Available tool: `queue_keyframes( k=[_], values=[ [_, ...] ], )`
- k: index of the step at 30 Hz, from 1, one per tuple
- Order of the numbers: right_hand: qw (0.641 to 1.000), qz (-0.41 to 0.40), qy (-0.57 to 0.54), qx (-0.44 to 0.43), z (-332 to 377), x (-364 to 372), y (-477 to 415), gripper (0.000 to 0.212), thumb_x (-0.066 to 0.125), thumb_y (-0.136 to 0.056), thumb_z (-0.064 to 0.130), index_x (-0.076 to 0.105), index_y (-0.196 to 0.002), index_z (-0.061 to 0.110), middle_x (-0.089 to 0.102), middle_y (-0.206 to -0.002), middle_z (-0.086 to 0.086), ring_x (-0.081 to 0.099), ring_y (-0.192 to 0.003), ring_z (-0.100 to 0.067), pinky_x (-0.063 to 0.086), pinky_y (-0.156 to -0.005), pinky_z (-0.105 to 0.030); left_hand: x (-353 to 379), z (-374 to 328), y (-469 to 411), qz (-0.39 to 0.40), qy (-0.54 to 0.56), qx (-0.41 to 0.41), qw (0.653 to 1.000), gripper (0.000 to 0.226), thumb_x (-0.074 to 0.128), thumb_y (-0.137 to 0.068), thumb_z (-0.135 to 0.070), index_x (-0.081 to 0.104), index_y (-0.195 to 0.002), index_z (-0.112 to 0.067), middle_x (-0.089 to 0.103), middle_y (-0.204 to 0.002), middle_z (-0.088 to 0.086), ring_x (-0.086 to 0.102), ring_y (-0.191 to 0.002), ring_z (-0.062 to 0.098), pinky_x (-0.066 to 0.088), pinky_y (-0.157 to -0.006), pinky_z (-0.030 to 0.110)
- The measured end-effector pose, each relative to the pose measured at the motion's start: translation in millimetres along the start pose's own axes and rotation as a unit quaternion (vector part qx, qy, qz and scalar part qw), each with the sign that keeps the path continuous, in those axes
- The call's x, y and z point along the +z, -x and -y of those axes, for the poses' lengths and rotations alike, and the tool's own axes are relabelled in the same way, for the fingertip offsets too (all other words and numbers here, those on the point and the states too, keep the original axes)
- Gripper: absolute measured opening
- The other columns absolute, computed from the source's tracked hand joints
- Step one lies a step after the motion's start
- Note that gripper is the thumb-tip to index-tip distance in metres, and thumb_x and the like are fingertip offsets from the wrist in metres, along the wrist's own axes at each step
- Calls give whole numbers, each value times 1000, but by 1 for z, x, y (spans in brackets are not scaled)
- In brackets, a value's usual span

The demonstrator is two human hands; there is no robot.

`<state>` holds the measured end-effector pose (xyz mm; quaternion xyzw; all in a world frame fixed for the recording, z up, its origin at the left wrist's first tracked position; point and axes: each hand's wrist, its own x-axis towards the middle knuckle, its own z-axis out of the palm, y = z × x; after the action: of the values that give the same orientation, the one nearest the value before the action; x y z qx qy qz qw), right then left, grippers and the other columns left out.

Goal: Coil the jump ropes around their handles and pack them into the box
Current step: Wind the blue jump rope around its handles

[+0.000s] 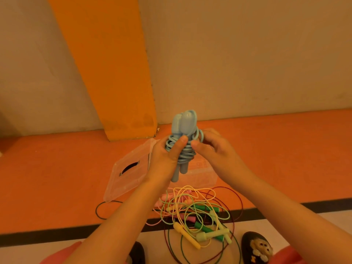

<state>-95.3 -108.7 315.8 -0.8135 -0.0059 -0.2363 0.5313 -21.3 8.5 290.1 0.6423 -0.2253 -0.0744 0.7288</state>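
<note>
The blue jump rope (183, 128) is held upright, its paired handles vertical, by the left hand (167, 155), whose fingers are curled round the coiled cord. The outer loops are pinched by the right hand (215, 147). The clear box (205, 177) appears to lie on the floor below the bundle, so a downward move is called for.

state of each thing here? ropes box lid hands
blue jump rope, coiled round its handles, held upright
left hand, grips the coil
right hand, pinches the coil's loops
box, open, on the floor
lid, off, lying left of the box
other jump ropes, loose, tangled on floor
</note>
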Motion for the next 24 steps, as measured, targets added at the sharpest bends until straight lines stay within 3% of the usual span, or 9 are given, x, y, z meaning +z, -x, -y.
queue_keyframes(
  k=[4, 7, 9, 13, 17, 21, 24],
  values=[
    [999, -27, 21, 11, 2, 1, -3, 39, 47, -70, 64, 63, -85, 32, 61, -93, 3, 53, -100, -17, 42, -93, -44, 1, -3, 0, 12, -10, -3, 1000, 46, 62, -64, -59, 68, -90, -22, 72, -79, -2, 68, -75, 15, 52, -66, 30],
    [995, -42, 86, 5, 0, -3, -5, 55, 38, -74, 65, 65, -89, 20, 59, -90, 5, 48, -96, -12, 39, -92, -40, 5, -5, 3, 18, -2, -9, 1000, 47, 62, -64, -58, 67, -90, -19, 72, -80, 5, 68, -75, 21, 53, -66, 33],
    [994, -38, 98, 5, -1, -6, -5, 46, 37, -78, 61, 64, -92, 25, 59, -91, 7, 46, -96, -10, 37, -92, -40, 5, -7, 3, 15, -1, -9, 1000, 46, 63, -63, -57, 67, -90, -21, 72, -80, 4, 69, -75, 22, 53, -66, 33],
    [996, -50, 70, 15, 2, -9, -3, 27, 44, -84, 38, 63, -90, 20, 56, -85, 9, 46, -92, -13, 41, -88, -43, 6, -10, 4, 25, -5, 1, 1000, 33, 69, -69, -47, 66, -90, -22, 71, -79, 1, 67, -74, 20, 52, -64, 30],
    [998, -65, -7, 24, 2, -6, -4, 14, 55, -84, 30, 62, -88, 41, 62, -89, 11, 57, -95, -20, 48, -85, -43, 7, -11, 6, 29, -3, -2, 1000, 23, 67, -75, -38, 66, -91, -21, 70, -82, 6, 67, -76, 23, 52, -68, 37],
    [992, -74, -96, 24, 4, -9, -5, 29, 62, -87, 0, 58, -97, 26, 63, -91, 5, 60, -79, -1, 48, -69, -16, 9, -11, 8, 25, -2, -15, 1000, 26, 63, -77, -36, 66, -95, -17, 71, -86, 9, 67, -77, 21, 53, -69, 34],
    [991, -70, -114, 29, 7, -13, -5, 22, 61, -85, -5, 61, -95, 14, 63, -88, 3, 57, -73, 5, 45, -66, -10, 8, -12, 7, 31, -6, -8, 999, 23, 64, -77, -36, 65, -93, -20, 70, -84, 7, 67, -76, 20, 53, -66, 32]
  ],
)
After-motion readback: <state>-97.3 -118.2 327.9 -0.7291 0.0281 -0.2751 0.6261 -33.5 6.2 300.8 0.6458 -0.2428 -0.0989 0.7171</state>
